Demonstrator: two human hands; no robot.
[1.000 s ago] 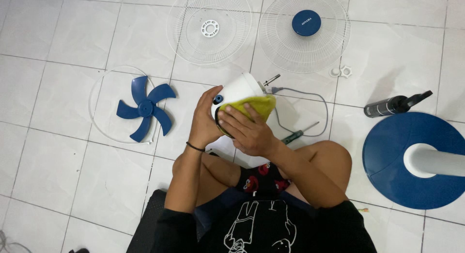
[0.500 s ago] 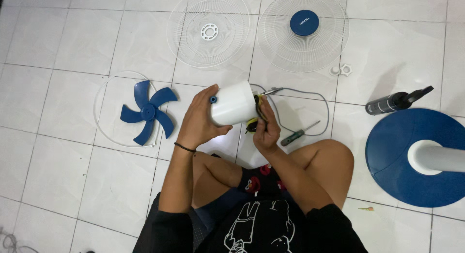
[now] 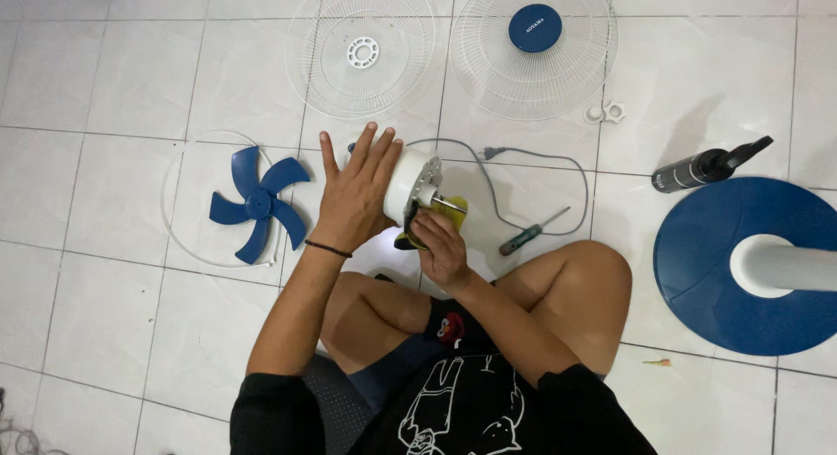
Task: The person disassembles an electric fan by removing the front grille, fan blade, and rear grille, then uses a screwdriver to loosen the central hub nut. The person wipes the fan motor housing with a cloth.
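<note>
Head view looks down at a person sitting cross-legged on a white tile floor (image 3: 105,315). Left hand (image 3: 353,193) lies flat against the side of a white fan motor housing (image 3: 403,180), with its fingers spread and not curled. Right hand (image 3: 440,246) is closed on a yellow cloth (image 3: 445,213) and presses it to the front of the housing, right by the little metal shaft (image 3: 433,198). The housing is up off the floor, between the two hands, above the person's knees.

A grey power cord (image 3: 532,159) trails from it across the tiles. A green screwdriver (image 3: 532,233) lies just beside the right knee. A blue fan blade (image 3: 257,202) sits to the left inside a thin white ring.

Since the left hand only leans on the housing, I think it could slip and drop. The cloth could also snag on the shaft, or the cord could get tugged
</note>
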